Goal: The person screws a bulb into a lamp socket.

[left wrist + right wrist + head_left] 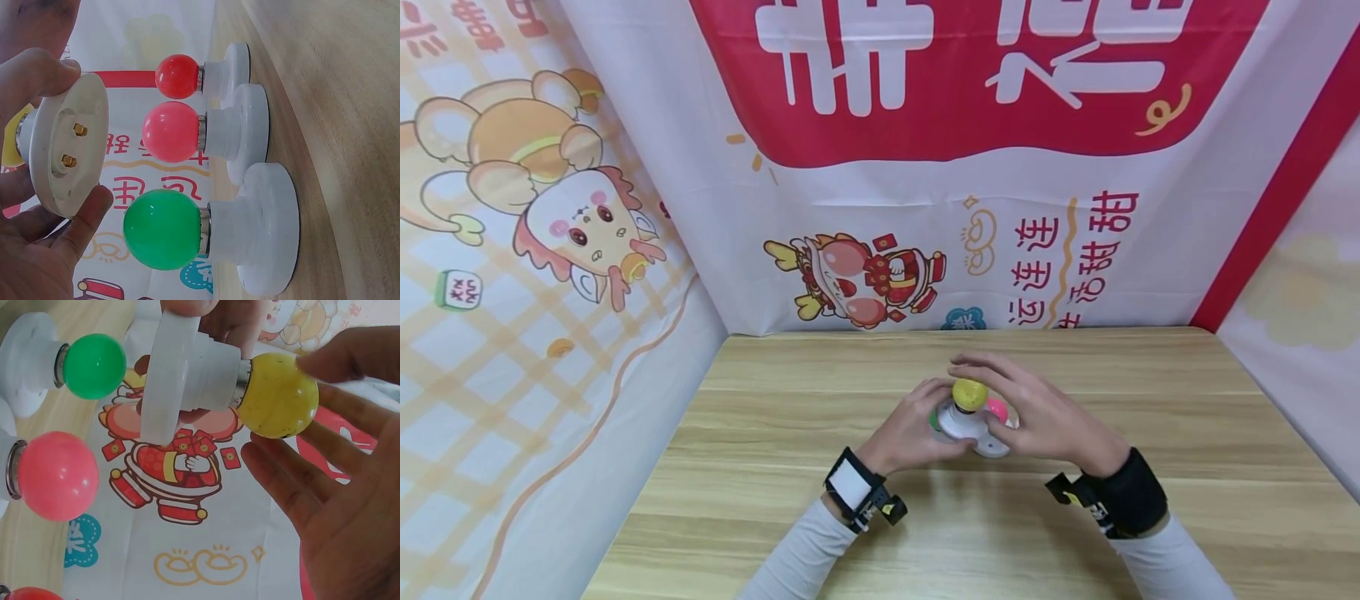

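My left hand point(917, 425) holds a white round lamp holder point(206, 375) by its base, clear of the table. A yellow bulb point(278, 397) sits in its socket. In the left wrist view, the underside faces the camera and shows two brass terminals point(80, 130). My right hand point(1037, 408) is around the yellow bulb with fingers spread and fairly straight. Its thumb overlaps the bulb in the right wrist view; whether it presses there is hard to tell. Beside the hands stand similar holders with a green bulb point(165, 228), a pink bulb point(172, 132) and a red bulb point(177, 76).
The three other lamp holders stand close together in a row on the wooden table point(760, 500). A printed cloth point(880, 192) hangs along the table's back edge, and another cloth point(550, 333) hangs at the left.
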Available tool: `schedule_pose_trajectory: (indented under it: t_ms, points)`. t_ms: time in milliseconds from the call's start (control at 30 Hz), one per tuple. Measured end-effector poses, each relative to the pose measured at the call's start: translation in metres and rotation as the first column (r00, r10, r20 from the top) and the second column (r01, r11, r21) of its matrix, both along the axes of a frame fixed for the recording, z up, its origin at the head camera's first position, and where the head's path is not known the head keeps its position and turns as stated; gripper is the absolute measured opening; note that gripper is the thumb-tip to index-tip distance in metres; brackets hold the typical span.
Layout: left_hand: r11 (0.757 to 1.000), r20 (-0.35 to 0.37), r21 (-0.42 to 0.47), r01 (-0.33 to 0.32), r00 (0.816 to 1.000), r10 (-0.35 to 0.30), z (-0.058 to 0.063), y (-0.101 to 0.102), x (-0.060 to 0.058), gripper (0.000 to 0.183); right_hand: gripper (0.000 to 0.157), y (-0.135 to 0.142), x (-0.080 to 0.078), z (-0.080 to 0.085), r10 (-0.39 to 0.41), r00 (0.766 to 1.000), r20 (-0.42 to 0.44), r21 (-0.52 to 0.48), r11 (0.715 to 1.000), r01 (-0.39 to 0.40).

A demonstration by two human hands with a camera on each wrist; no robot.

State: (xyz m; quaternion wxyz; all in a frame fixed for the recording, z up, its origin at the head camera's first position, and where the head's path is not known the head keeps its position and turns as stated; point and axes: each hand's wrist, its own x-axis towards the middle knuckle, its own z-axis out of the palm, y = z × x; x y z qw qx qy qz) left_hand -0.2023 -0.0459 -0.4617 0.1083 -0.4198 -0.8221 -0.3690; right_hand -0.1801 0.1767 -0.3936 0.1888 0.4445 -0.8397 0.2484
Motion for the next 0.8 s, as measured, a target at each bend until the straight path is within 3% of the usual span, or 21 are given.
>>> schedule_pose_trajectory:
  t_ms: [167, 800]
  points:
    - [1.0, -0.005, 0.007, 0.01, 1.0, -0.009, -0.0009, -0.0002, -0.0009, 0.077, 0.06, -0.0015, -0.0003, 0.0006, 0.029, 1.0, -0.01, 0.003, 1.0, -0.029]
    - [0.999, -0.016, 0.017, 0.038, 0.999, -0.037, -0.0002, -0.0013, -0.0021, 0.07, 0.045, -0.0048, 0.0006, -0.001, -0.1, 0.995, -0.008, -0.005, 0.995, 0.1]
